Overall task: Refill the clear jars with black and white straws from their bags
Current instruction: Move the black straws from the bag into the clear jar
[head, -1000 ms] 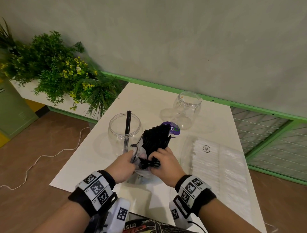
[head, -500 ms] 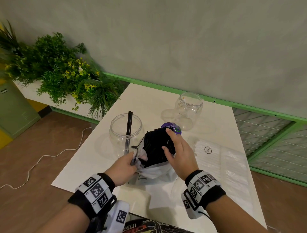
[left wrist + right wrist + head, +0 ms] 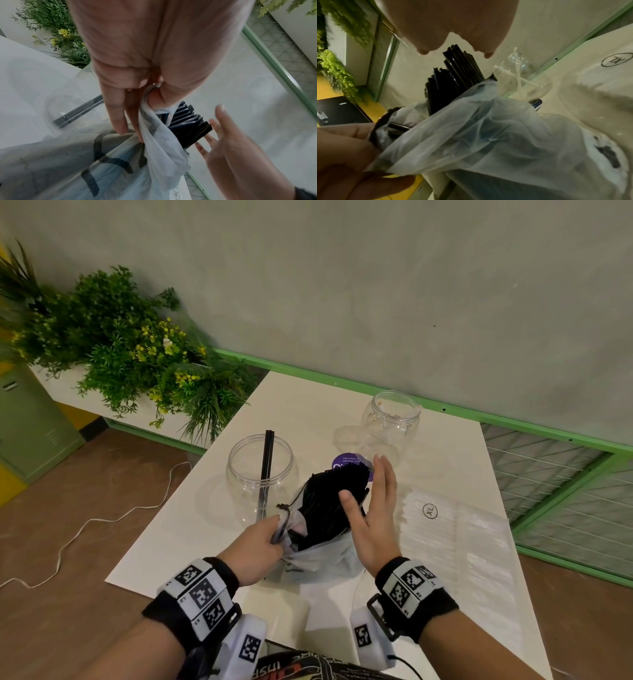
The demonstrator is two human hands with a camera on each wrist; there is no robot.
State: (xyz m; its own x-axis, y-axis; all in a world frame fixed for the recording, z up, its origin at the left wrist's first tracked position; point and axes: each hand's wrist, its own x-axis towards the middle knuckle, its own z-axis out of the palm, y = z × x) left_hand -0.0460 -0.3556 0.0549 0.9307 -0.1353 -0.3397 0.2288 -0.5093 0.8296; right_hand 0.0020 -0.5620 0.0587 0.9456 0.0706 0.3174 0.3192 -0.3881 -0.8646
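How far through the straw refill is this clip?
Early. The near jar holds only a couple of black straws, the far jar a few white ones. Left hand grips the bag of black straws; right hand is open beside them. The white straw pack lies unused.

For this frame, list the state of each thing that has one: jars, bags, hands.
Near jar: lidless, upright, a few black straws inside.
Far jar: lidless, upright, a few white straws inside.
Black-straw bag: open, straws sticking out.
White-straw bag: lying flat, full.
Left hand: pinches the bag's edge.
Right hand: open, beside the straws.
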